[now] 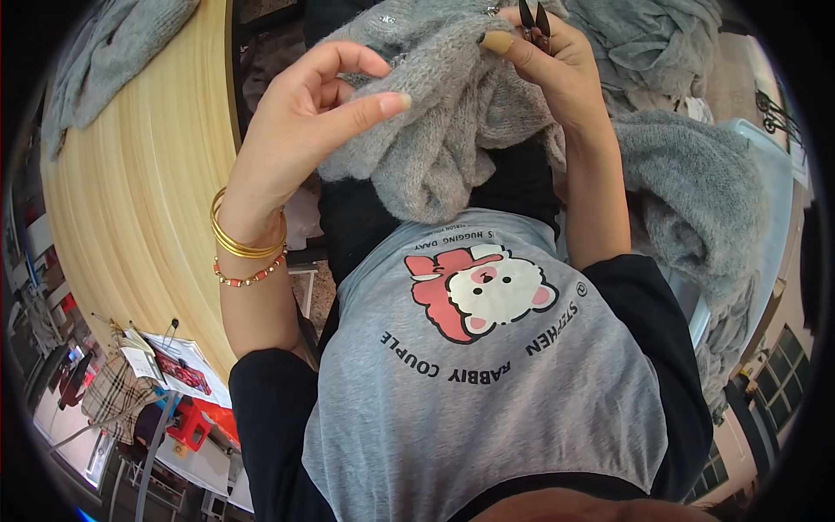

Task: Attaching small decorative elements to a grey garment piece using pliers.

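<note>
A fuzzy grey knit garment lies bunched over my lap, with a few shiny beads or stones along its far part. Beside its left edge, my left hand has the thumb and fingers apart, the thumb lying in front of the knit. My right hand is closed around small dark thread snips, whose two pointed blades stick up past the fingers. Tan tape wraps that hand's thumb, which is at the garment's far right part. Whether the thumb also pinches the knit is hard to see.
A wood-grain table runs along my left, with another grey knit at its far end. Papers are at its near edge. On my right, more grey knits hang over a pale blue plastic bin.
</note>
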Motion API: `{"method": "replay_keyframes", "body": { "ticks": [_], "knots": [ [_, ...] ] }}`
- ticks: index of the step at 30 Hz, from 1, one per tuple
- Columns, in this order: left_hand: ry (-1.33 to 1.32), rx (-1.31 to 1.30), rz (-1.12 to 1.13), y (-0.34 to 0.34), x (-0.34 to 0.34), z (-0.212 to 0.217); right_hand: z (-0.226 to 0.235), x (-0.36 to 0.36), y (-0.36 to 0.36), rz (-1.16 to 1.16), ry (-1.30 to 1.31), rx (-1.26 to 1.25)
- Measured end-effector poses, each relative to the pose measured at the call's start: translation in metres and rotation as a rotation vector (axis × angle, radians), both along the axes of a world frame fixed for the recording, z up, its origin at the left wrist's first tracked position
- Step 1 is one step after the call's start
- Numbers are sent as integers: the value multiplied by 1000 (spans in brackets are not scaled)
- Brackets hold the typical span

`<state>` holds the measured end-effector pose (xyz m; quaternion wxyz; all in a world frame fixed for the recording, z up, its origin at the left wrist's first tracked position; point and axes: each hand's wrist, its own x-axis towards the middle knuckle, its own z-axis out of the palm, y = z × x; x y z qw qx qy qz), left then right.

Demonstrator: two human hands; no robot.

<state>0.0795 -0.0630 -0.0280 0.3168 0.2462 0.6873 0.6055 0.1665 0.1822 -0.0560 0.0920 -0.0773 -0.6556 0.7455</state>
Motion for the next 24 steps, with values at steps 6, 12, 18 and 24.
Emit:
{"method": "replay_keyframes", "body": {
  "ticks": [6, 12, 18, 24],
  "knots": [
    [112, -53, -4, 6, -1, -12, -40, -23, 13, 230, 667, -109],
    [160, 89, 95, 7, 2, -3, 10, 2, -7, 36, -41, 105],
    [121, 207, 136, 5, 1, 2, 59, 6, -27, -69, 288, 746],
    [122, 206, 149, 4, 5, 12, 72, 5, -38, 132, 176, 682]
  ]
}}
